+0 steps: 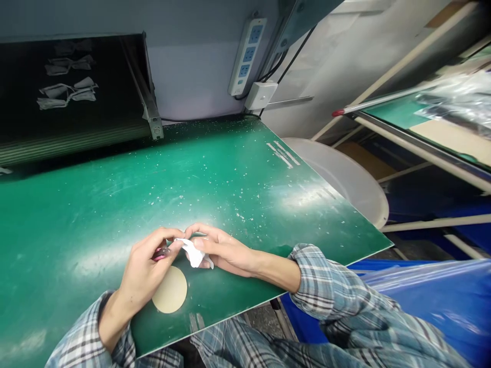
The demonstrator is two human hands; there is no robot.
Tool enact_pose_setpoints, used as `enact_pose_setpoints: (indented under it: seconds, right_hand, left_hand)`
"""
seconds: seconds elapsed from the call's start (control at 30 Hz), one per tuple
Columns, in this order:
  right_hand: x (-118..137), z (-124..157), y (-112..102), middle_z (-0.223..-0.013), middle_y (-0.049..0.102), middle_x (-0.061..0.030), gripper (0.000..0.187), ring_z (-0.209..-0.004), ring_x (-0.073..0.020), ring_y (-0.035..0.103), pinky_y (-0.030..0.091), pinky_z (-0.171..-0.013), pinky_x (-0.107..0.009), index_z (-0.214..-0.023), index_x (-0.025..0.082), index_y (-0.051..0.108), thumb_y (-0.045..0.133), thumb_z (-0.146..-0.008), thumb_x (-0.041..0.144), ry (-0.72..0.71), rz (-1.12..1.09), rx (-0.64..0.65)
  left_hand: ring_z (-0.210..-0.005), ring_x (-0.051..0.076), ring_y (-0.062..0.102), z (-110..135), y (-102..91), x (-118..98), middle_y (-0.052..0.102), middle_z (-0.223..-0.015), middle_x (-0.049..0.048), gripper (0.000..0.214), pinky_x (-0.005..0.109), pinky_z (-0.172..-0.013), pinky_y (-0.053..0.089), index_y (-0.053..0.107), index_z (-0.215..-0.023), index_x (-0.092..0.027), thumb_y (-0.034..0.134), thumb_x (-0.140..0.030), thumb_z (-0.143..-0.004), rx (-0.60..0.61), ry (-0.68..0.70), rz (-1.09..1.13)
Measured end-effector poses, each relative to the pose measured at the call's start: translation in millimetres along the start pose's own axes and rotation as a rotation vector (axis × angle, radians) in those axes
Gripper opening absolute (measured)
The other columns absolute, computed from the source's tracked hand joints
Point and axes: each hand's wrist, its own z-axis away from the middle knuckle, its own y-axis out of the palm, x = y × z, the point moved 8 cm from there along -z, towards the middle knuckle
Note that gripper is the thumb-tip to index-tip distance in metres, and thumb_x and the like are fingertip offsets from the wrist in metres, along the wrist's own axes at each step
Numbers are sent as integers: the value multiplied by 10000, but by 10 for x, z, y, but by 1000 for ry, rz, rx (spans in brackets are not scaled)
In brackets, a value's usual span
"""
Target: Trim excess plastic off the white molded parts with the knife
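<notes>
Hands first, from the head cam: your left hand (148, 266) is curling shut around a small pink piece (161, 253), with its thumb tip pressing on one end of a crumpled white scrap (194, 253). Your right hand (220, 248) is pinching the other end between thumb and forefinger. That scrap is sitting between both hands, low over the green table (192, 174) near its front edge, just beyond a tan disc (171, 291) lying flat by your left palm. Off the table's right edge a white tub (345, 179) is standing, and white bits are lying on the dark belt (67, 92) up left. My worry: you're gripping the scrap by fingertips only, so an uneven tug could tear it or let it slip, and loosening those left fingers could drop the pink piece.
</notes>
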Motion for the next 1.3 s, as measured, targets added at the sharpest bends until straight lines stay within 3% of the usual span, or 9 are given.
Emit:
enact_pose_setpoints:
  seconds: [0.1,0.2,0.3,0.37,0.47,0.67,0.9,1.3]
  right_hand:
    - [44,-9,11,-954,662,-52,522,-699,-98,524,369,-588,-222,-1239,170,666,812,-887,527,-78,-33,-2]
    - [96,-4,-28,-959,650,-13,620,-683,-85,469,356,-604,-226,-1325,219,660,909,-800,432,-161,102,-81]
    - [182,35,-131,-799,602,30,400,-646,-97,463,372,-618,-242,-1173,208,730,840,-871,447,-231,388,-251]
    - [302,77,-134,-875,659,-5,288,-759,-141,571,456,-720,-278,-1082,210,756,794,-912,439,-338,606,-297]
    - [454,147,-23,-1094,722,-70,197,-1006,-216,661,516,-922,-360,-1100,227,762,751,-956,361,-543,899,-233]
    - [488,234,79,-1120,759,-106,209,-1050,-232,702,573,-934,-382,-1212,221,728,675,-1016,270,-727,1140,-157]
    - [485,259,106,-1134,754,-115,208,-1055,-232,713,599,-917,-381,-1215,216,734,628,-1040,250,-724,1266,-145]
    - [532,287,161,-1085,768,-108,177,-982,-211,735,609,-851,-333,-1174,205,744,648,-1031,248,-785,1330,-164]
  left_hand:
    - [-615,111,632,37,-32,52,740,-808,-20,103,200,-553,471,682,-1022,-228,623,-312,-1018,-126,-44,18]
    - [-619,115,649,97,-9,70,730,-788,-19,101,201,-554,475,632,-997,-222,638,-322,-1004,-181,-66,27]
    - [-577,114,609,119,118,21,684,-740,-29,147,215,-554,469,614,-998,-223,628,-370,-1005,-49,-33,27]
    - [-567,123,590,121,168,-7,646,-721,-38,206,228,-555,462,619,-1068,-231,615,-428,-1008,40,-23,-4]
    - [-575,136,583,118,163,-48,628,-724,-41,260,241,-559,435,602,-1071,-243,551,-495,-1035,88,8,-96]
    - [-583,140,574,153,215,-75,606,-703,-41,348,247,-561,374,496,-867,-229,500,-516,-1065,97,79,-313]
    - [-548,138,539,159,271,-12,583,-663,-42,399,262,-544,329,472,-812,-225,446,-520,-1079,149,38,-393]
    - [-527,127,480,130,282,-56,551,-648,-48,398,255,-539,305,491,-804,-218,442,-482,-1099,198,72,-317]
